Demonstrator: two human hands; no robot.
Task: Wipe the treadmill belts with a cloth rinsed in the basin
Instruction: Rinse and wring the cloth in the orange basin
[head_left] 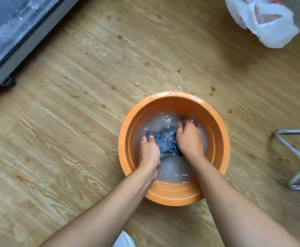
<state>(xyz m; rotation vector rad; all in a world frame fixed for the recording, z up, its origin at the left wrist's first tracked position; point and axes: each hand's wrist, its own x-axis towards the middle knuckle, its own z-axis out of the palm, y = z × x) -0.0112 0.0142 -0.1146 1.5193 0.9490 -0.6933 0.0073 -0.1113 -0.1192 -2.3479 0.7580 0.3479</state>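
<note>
An orange basin (215,122) of cloudy water stands on the wooden floor, right of centre. A blue cloth (166,141) lies bunched in the water. My left hand (148,152) grips the cloth's left end, thumb on top. My right hand (190,138) grips its right end, with the fingers curled into the fabric. Both hands are wet and partly in the water. The treadmill (4,32), with a dark wet belt and a grey side rail, fills the upper left corner.
Water drops (177,71) dot the floor beyond the basin. A white plastic bag (263,20) lies at the upper right. A metal tube frame (298,157) stands at the right edge. A white shoe tip (126,239) shows at the bottom.
</note>
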